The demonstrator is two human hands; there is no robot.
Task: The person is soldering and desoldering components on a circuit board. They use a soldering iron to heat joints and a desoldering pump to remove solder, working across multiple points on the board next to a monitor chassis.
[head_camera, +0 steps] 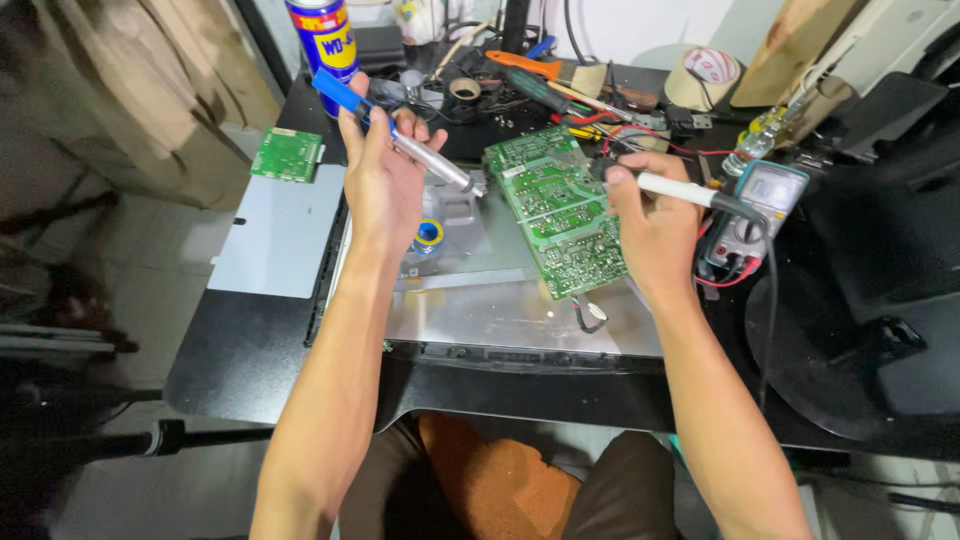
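- Green and small, a spare circuit board (287, 153) lies at the upper left of the frame, beside a pale grey metal sheet (280, 232).
- At the top left, a blue and yellow spray can (322, 35) stands on the black table (240, 350).
- Left of centre, the left hand (380, 180) has its fingers wrapped around a blue-handled desoldering pump (400, 140), whose silver tip points down to the right at the big board's edge.
- Below that hand, a small blue-and-yellow reel (428, 235) rests on the metal panel (500, 310).
- In the centre, the large green circuit board (556, 210) lies solder side up on the panel.
- Right of centre, the right hand (655, 235) pinches a white-handled soldering iron (672, 187) between thumb and fingers, over the board's right edge.
- Further right, a multimeter (752, 205) lies with red and black leads.
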